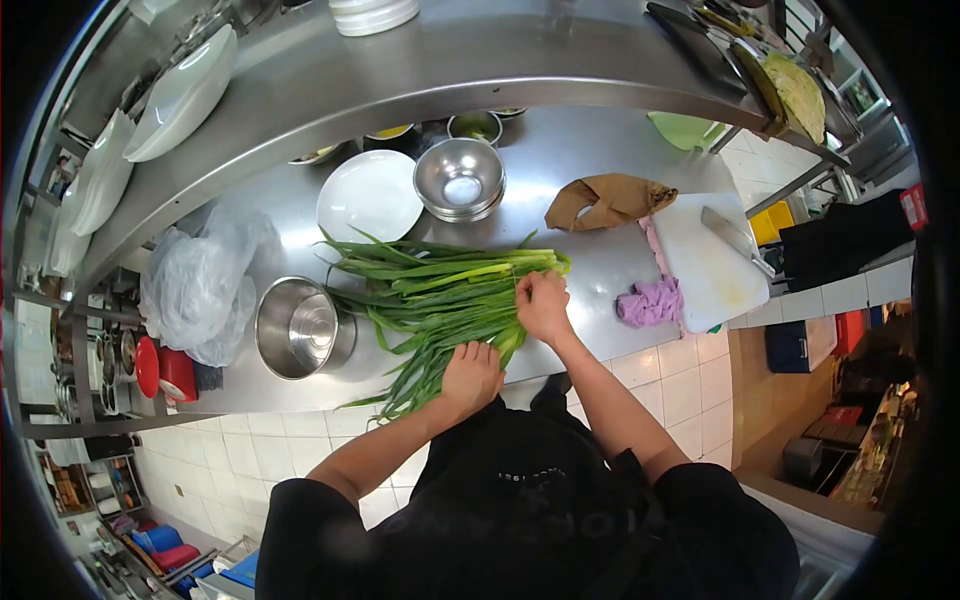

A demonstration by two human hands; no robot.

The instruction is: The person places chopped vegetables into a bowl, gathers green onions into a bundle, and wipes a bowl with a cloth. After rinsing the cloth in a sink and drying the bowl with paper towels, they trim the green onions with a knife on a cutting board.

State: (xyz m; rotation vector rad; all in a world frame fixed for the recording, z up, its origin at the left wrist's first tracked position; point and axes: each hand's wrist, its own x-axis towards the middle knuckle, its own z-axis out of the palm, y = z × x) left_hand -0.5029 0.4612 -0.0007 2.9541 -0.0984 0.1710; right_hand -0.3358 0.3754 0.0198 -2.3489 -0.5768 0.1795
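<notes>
R fingers (pixel 528 285): curled narrow on the pale ends of a few stalks in the green onions (pixel 440 290); holding them at the bunch's right end.
L fingers (pixel 468 352): bent down onto the stalks at the near edge of the bunch; tips hidden, so cannot tell if gripping or just pressing.
R hand (pixel 543 305): back up, over the bunch's right end, forearm running in from lower right.
L hand (pixel 472 375): back up, on the near part of the bunch, at the tabletop's front edge; just beside R hand, not touching.
Green onions: loose pile lying flat on the steel tabletop (pixel 560 160), centre, leaf tips fanned to the left, pale ends to the right.
Steel bowl (pixel 300 325): upright, left of the bunch, leaf tips touching or just beside it.
Bowl stack (pixel 460 180): behind the bunch, next to a white plate (pixel 368 195).
Plastic bag (pixel 200 280): crumpled, far left of the tabletop.
Paper bag (pixel 610 200): brown, crumpled, right rear.
Cutting board (pixel 710 260): white, right end; knife (pixel 735 235) lying on it.
Purple cloth (pixel 650 300): bunched at the board's left edge, near R hand but apart.
Shelf (pixel 400 80): steel, above the tabletop, carrying white dishes.
</notes>
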